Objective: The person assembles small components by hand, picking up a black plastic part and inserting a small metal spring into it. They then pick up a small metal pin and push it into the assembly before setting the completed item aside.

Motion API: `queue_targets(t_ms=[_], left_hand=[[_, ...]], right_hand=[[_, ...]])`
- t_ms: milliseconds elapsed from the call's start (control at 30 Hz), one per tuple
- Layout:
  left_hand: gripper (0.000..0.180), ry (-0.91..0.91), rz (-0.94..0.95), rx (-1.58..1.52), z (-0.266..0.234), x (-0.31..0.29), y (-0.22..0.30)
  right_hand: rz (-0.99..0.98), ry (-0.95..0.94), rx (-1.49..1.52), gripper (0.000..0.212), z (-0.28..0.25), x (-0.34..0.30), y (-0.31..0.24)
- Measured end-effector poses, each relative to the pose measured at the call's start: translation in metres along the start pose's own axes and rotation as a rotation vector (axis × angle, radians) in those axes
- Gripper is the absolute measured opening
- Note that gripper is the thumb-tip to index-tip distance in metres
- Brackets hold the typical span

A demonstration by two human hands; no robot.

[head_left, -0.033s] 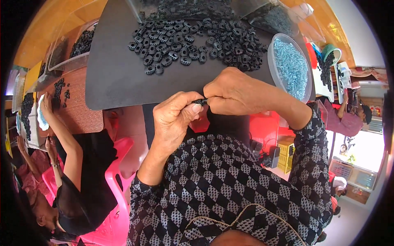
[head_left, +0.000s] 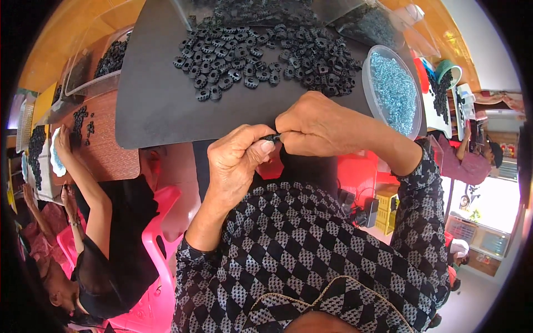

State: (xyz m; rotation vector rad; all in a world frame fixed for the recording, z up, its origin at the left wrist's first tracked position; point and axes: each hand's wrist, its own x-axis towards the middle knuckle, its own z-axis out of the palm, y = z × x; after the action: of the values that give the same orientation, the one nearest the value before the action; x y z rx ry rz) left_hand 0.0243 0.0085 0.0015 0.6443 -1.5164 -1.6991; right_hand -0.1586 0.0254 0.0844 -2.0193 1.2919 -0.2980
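Observation:
Above my lap, just off the near edge of the black tabletop [head_left: 161, 119], my left hand [head_left: 233, 158] pinches a small black hair-claw-clip piece [head_left: 270, 137] between thumb and index finger. My right hand [head_left: 313, 125] is closed in a loose fist, its fingertips gripping the right end of that same piece; what else they hold is hidden. Farther out on the tabletop lies a wide spread of similar black toothed clip pieces [head_left: 225, 82]. To the right of it stands a round clear tub [head_left: 366, 83] full of tiny shiny bluish parts [head_left: 394, 91], too small to name.
Clear plastic bins [head_left: 372, 28] with dark pieces stand at the far side. At left, a co-worker's arm [head_left: 91, 183] reaches over a brown table [head_left: 105, 150] with black pieces. A pink chair [head_left: 161, 244] stands on that side; a yellow crate [head_left: 385, 211] sits low at right.

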Motion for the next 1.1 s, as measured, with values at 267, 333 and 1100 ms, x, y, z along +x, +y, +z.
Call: queue_targets(t_ms=[267,333,1100], left_hand=[[0.012,0.035,0.111,0.179,0.002,-0.003,-0.006],[0.011,0.023,0.202,0.297,0.001,-0.002,-0.008],[0.012,0.022,-0.089,-0.202,-0.003,-0.002,-0.003]], right_hand=[[-0.102,0.101,-0.120,0.020,0.016,-0.007,0.010],[-0.094,0.102,-0.118,0.020,0.019,-0.007,0.010],[-0.071,0.115,-0.052,0.023,0.013,0.003,0.006]])
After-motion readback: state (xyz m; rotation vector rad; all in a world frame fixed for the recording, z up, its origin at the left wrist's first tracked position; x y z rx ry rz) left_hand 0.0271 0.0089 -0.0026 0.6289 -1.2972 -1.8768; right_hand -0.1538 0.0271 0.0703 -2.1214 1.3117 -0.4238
